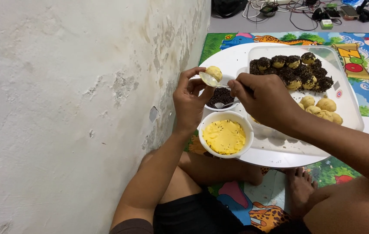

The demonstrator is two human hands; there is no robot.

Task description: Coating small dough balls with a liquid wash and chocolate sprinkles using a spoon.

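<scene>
Currently, seated person on a patterned floor mat (366,91), low round white desk (232,56) in the centre of the frame, peeling wall (63,108) filling the left half

Clear plastic container (349,112) at upper right of the desk: chocolate-sprinkled balls (292,69) at the far end, plain pale balls (323,106) nearer. White bowl of yellow cream (224,136) sits at the desk's near edge, below both hands. Small bowl of dark sprinkles (220,96) lies between the hands, a spoon (223,104) resting in it

Left hand (189,97): grip narrow, fingertips pinching one small puff (212,74), cream-smeared side up, held above the sprinkle bowl. Right hand (264,97): grip closed around something thin; cannot tell what, since the knuckles cover it

Risks, as judged:
- cream bowl overhangs the near edge; a forearm nudge could tip it onto the lap
- light pinch on a greasy puff; it could slip and fall into the sprinkles, or crush if squeezed
- sprinkles could scatter over desk and mat, missing the small bowl

Hidden or unclear: tool in right hand; container's near left corner behind the right wrist; cable clutter (297,8) at top of frame too small to sort; far right of the mat cut off
</scene>
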